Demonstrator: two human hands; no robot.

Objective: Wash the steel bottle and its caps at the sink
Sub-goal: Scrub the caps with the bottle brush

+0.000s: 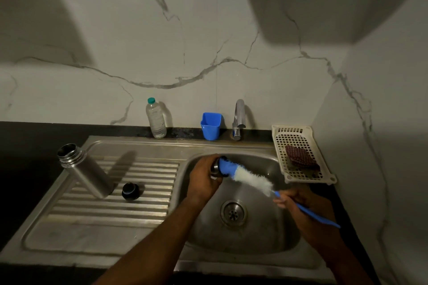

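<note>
Left hand (203,178) is curled round a steel cap (215,167), held over the far side of the sink basin (266,238). Right hand (298,201) grips the blue handle of a brush (250,177), whose tip is inside that cap. The steel bottle (85,171) stands open on the drainboard (115,215) to the left. A black cap (130,191) sits just beside the bottle, on its right.

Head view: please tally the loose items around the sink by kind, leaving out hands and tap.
Bottles: 2 (steel bottle, plastic bottle)
Loose caps: 2 (black cap, held cap in left hand)
Brushes: 1 (brush)
Cups: 1 (blue cup)
Baskets: 1 (basket)
Scrub pads: 1 (scrub pad)
Total: 8
</note>
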